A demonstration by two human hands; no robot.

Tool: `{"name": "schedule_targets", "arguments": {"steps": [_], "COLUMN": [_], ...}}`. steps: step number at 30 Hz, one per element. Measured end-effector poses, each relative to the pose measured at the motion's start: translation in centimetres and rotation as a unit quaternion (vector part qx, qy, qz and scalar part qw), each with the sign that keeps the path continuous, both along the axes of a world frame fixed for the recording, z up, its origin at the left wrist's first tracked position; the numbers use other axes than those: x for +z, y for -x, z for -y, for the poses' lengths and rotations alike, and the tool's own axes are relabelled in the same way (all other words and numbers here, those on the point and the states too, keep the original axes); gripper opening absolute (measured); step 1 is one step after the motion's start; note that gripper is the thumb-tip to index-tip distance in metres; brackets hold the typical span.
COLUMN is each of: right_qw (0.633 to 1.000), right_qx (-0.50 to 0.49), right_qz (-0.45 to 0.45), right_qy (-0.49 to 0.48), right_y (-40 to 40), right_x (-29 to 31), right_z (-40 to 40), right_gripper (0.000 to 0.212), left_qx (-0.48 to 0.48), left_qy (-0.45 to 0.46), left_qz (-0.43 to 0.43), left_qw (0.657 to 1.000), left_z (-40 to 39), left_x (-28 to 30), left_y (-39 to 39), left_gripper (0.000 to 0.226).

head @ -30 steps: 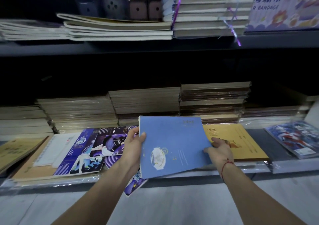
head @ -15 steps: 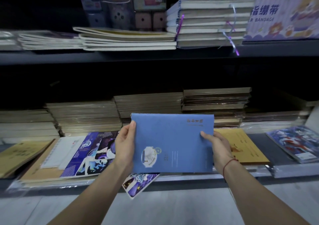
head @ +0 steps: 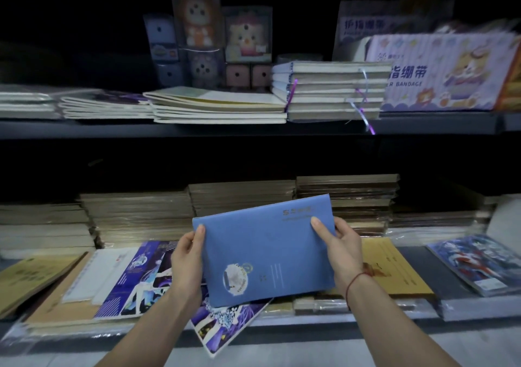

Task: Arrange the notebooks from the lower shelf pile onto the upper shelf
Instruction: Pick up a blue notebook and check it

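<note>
Blue notebook [head: 265, 249]: you hold it tilted above the lower shelf pile [head: 141, 279], below the upper shelf [head: 180, 130].
Room: dark open gap between shelves.
Grip: your left hand [head: 187, 256] and right hand [head: 342, 249] pinch its side edges, thumbs on the cover.

I held one flat blue notebook [head: 267, 251]. On the upper shelf [head: 197, 130] I counted five thick white-edged notebooks [head: 335, 94] stacked together, one printed bandage box [head: 445, 73], and two small pink cubes [head: 249, 75].
</note>
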State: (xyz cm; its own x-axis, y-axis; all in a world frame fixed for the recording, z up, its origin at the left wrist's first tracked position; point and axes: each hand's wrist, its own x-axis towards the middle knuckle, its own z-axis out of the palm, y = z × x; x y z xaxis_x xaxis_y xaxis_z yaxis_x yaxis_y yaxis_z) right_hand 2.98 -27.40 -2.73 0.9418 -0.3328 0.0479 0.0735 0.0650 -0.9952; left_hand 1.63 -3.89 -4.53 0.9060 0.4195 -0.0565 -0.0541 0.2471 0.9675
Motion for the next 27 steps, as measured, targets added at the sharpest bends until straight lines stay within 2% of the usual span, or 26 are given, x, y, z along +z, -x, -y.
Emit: {"name": "schedule_targets", "arguments": {"steps": [8,9,12,16,18,21,23,27], "right_qw": [0.998,0.997,0.989,0.963,0.948,0.927,0.916,0.892], "right_qx": [0.015,0.017,0.022,0.044,0.042,0.043,0.043,0.029], "right_qz": [0.053,0.063,0.103,0.162,0.178,0.197,0.217,0.269], "right_qy": [0.037,0.046,0.101,0.211,0.262,0.318,0.335,0.362], "right_y": [0.3,0.4,0.6,0.5,0.4,0.7,0.9,1.1], "right_x": [2.3,2.7,3.9,5.5,6.2,7.0,7.5,8.3], "right_z": [-1.0,-1.1,-1.7,-2.8,-3.5,-4.6,-5.1,-5.6], "right_gripper": [0.013,0.013,0.01,0.01,0.01,0.018,0.016,0.009], "left_qx": [-0.005,0.0,0.006,0.024,0.023,-0.024,-0.055,-0.092], "left_qy": [-0.027,-0.03,-0.043,-0.147,-0.209,-0.247,-0.272,-0.26], "left_qz": [-0.008,-0.008,-0.014,-0.024,-0.023,0.008,0.019,0.06], "left_qw": [1.0,1.0,0.999,0.989,0.977,0.969,0.96,0.959], "left_z": [-0.3,-0.3,-0.4,-0.9,-0.7,-0.3,0.0,0.6], "left_x": [0.2,0.3,0.6,0.5,0.9,1.4,1.7,2.2], "left_y": [0.2,0.2,0.0,-0.1,0.4,1.2,1.5,1.9], "left_gripper": [0.016,0.024,0.069,0.087,0.084,0.075,0.067,0.045]}}
